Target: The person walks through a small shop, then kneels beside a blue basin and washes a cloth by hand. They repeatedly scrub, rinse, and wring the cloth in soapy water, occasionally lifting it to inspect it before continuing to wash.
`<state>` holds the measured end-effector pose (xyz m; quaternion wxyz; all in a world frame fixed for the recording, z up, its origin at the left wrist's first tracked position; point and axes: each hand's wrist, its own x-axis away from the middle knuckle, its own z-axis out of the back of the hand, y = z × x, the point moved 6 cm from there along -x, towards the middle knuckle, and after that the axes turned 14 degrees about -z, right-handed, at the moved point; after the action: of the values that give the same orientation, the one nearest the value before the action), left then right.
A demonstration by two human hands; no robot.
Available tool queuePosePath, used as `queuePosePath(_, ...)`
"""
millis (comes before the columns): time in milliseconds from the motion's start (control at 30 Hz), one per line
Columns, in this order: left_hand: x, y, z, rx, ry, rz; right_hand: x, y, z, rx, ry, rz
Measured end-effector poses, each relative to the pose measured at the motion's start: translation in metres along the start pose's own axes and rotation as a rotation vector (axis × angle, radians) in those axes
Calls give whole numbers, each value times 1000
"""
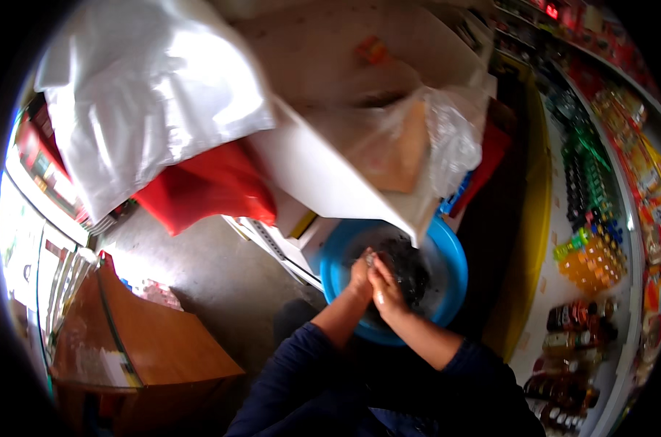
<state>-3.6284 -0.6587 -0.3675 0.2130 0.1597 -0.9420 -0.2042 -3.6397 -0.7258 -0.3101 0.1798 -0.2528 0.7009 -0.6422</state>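
A round blue plastic basin [457, 262] holds cloudy water with a dark, wet bundle [409, 270], perhaps cloth, in it. Over the basin's left half, my left hand [360, 276] and my right hand [385, 287] are pressed together, wet and partly blurred. Their fingers meet near the top, and something small and pale shows between the fingertips; I cannot tell whether it is foam or an object. The palms are hidden, so what lies between them cannot be seen.
A white board's edge [358, 188] juts over the basin's far rim, with clear plastic [453, 145] beside it. Silvery sheeting [161, 93] and a red bag [210, 183] hang at left. A brown wooden cabinet [161, 341] stands lower left. Shelves of bottles [592, 262] line the right.
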Motion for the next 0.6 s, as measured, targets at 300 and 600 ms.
queuePosePath(300, 15, -1, -36, -244, -24, -133, -16, 7, 19, 312, 283, 146)
queuePosePath(600, 2, -15, -36, -262, -209, -71, -9, -14, 25, 146, 75, -94)
